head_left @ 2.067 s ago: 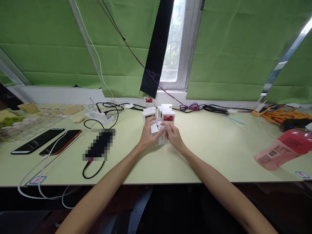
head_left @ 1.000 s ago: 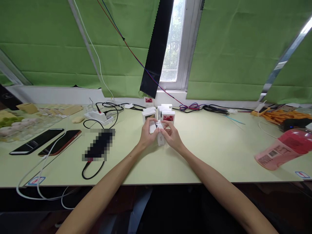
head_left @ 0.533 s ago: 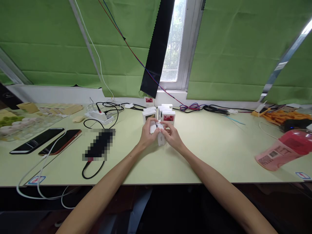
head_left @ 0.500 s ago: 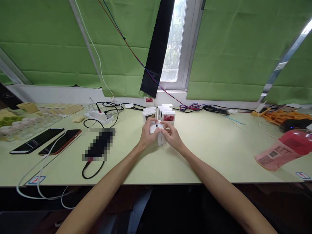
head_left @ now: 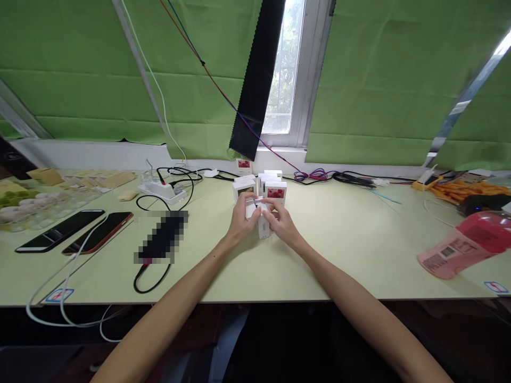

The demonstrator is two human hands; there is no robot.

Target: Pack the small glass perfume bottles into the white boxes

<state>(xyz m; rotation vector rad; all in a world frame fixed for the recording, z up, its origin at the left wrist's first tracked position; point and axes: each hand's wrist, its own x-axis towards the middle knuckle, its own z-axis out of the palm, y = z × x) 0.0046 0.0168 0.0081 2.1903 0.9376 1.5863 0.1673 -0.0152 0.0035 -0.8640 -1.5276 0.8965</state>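
Note:
A small white box stands upright on the table, held between both hands. My left hand curls round its left side, thumb and forefinger near its top. From the right, my right hand grips the box, fingertips close to the left ones. A white flap and a small dark bit show at the top between the fingers; what the dark bit is, I cannot tell. Just behind the hands stand more white boxes, one with a red picture and one with a darker picture.
To the left lie two phones, a pixelated dark object on a black cable and a white power strip. A pink bottle lies at the right. Coiled cables run along the wall.
The hands and the box keep almost the same place. Only the thumbs and fingertips shift very slightly at the box's top.

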